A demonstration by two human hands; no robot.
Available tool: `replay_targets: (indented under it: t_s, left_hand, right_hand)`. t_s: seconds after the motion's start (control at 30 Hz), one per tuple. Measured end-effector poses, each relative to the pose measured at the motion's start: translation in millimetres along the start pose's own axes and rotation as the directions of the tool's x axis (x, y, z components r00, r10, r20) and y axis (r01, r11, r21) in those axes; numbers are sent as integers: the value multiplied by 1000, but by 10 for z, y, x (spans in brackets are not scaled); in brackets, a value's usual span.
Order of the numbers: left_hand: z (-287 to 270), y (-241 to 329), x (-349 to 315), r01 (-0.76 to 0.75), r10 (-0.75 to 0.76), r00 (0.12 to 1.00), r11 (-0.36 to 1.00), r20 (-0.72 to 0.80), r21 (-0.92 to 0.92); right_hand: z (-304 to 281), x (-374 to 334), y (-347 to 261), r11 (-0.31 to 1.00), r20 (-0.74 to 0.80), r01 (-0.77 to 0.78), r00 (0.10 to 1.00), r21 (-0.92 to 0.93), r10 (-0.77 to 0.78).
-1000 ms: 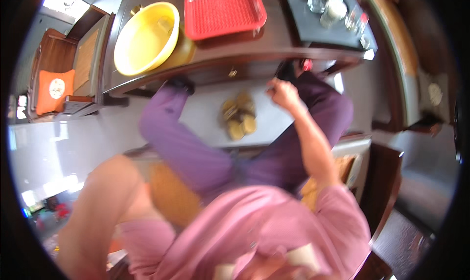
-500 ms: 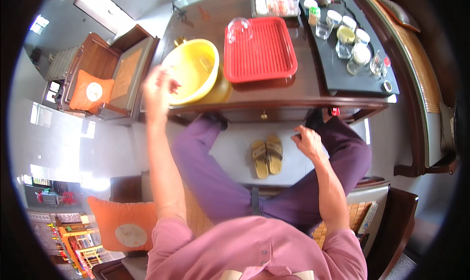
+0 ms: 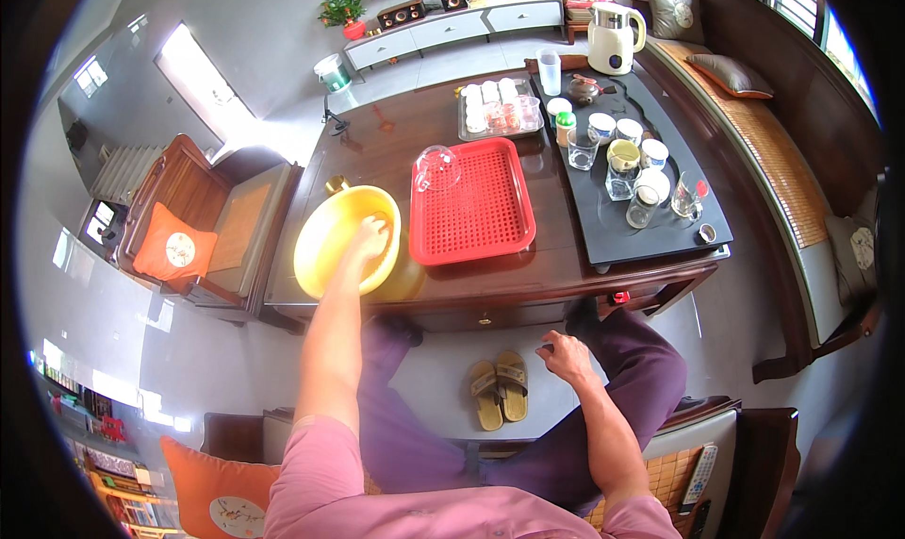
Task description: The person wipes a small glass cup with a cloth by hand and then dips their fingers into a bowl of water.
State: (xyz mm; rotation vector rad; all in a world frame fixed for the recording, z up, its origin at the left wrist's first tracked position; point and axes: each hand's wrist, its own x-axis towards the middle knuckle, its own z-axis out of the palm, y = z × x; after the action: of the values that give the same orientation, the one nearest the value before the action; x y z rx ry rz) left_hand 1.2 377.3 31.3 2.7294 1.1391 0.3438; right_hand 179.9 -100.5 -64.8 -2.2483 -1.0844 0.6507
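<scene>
My left hand (image 3: 370,238) reaches down inside a yellow basin (image 3: 318,247), by its right inner wall. The fingers bend downward and are partly hidden; whatever they close on does not show. Just right of the basin lies a red perforated tray (image 3: 476,247), with a clear rounded plastic or glass piece (image 3: 437,168) at its far left corner. My right hand (image 3: 566,356) hangs in front of the table near my right knee, fingers loosely bent, thumb apart, nothing visible in it. A small brass-coloured cup (image 3: 337,185) stands behind the basin.
A black tea tray (image 3: 622,242) carries several glasses and jars, a teapot (image 3: 584,88) and a cream kettle (image 3: 613,39). Behind the red tray is a clear container (image 3: 500,110) of small cups. Sandals (image 3: 500,388) lie on the floor below the table edge (image 3: 443,315).
My left hand has gone from the basin's left rim into the basin, toward its right wall. The right hand stays near the knee. The view has tilted up, showing more of the room.
</scene>
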Motion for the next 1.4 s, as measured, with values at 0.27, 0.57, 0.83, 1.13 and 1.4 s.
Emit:
replay_targets:
  t_s: [0.27, 0.57, 0.83, 1.13, 1.4]
  left_hand:
    - [-594, 345, -226, 500, -483, 861, 862, 161, -86]
    - [-425, 9, -195, 652, -540, 751, 697, 379, -298]
    - [-229, -508, -479, 659, -608, 746, 733, 273, -168]
    - [-331, -32, -494, 421, -431, 877, 903, 214, 91]
    - [-265, -173, -419, 518, -488, 818, 855, 304, -23]
  right_hand:
    - [16, 26, 4, 999, 41, 4, 999, 33, -6]
    - [32, 16, 53, 1000, 73, -21, 997, -7, 22]
    - [116, 60, 46, 999, 106, 6, 994, -32, -2]
    - [128, 20, 103, 1000, 66, 16, 998, -15, -15]
    - [184, 78, 92, 999, 88, 41, 995, -33, -38]
